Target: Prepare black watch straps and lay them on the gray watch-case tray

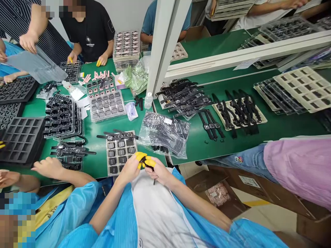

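Observation:
My left hand (131, 167) and my right hand (159, 170) meet close to my body at the table's front edge, with yellow covers on the fingertips. Both are closed on a small black watch (143, 159); the fingers hide most of it, and a thin strap end (154, 181) hangs below my right hand. Just beyond my left hand lies a pale tray (115, 162) with square dark watch bodies in its pockets. Several strapped black watches (120, 136) rest across its far end. A clear plastic bag (165, 132) of black straps lies beyond my right hand.
A white post (165, 41) rises from the green table (144, 125). Trays of watches (60, 115) are stacked left, and strapped watches (239, 112) lie right. A clear bottle (148, 100) stands near the post. Co-workers sit left and opposite; a person in pink (297, 168) is at right.

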The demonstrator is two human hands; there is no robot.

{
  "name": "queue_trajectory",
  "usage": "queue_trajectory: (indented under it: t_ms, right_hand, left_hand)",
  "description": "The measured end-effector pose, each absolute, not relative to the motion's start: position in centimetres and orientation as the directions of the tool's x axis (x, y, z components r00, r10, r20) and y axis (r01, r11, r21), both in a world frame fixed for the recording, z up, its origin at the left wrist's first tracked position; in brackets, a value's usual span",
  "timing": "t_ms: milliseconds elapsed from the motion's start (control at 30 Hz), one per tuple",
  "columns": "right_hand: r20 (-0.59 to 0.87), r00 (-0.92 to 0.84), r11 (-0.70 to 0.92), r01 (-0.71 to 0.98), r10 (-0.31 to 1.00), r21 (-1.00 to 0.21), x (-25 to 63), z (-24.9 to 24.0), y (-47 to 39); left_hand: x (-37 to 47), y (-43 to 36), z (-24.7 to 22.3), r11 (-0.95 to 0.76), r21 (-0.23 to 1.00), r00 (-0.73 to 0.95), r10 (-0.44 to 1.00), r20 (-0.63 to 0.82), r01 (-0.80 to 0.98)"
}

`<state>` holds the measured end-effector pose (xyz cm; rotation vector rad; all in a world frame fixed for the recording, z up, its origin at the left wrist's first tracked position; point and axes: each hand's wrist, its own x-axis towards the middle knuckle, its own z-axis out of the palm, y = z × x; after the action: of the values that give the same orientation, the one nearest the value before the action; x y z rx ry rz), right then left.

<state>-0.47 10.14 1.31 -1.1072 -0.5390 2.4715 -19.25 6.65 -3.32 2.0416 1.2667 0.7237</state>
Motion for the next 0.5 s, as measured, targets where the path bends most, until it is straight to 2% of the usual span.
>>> queue_trajectory:
  t_ms: [167, 300, 500]
  right_hand:
    - [-0.643, -0.586, -0.856, -0.195, 0.493, -0.479, -0.4, 0.8, 10.3]
    - [-0.7, -0.571, -0.879, -0.088, 0.43, -0.468, -0.7, 0.1, 10.3]
    - [-0.713, -0.592, -0.869, 0.04, 0.376, -0.493, -1.3, -0.4, 11.1]
  left_hand:
    - [-19.3, 7.2, -1.9, -0.346, 0.729, 0.436, 0.897, 0.073, 0.59]
    - [-19.6, 7.4, -0.4, -0.326, 0.732, 0.48, 0.877, -0.001, 0.598]
    - [-20.1, 7.0, -1.8, -0.399, 0.523, 0.473, 0.881, -0.008, 0.753]
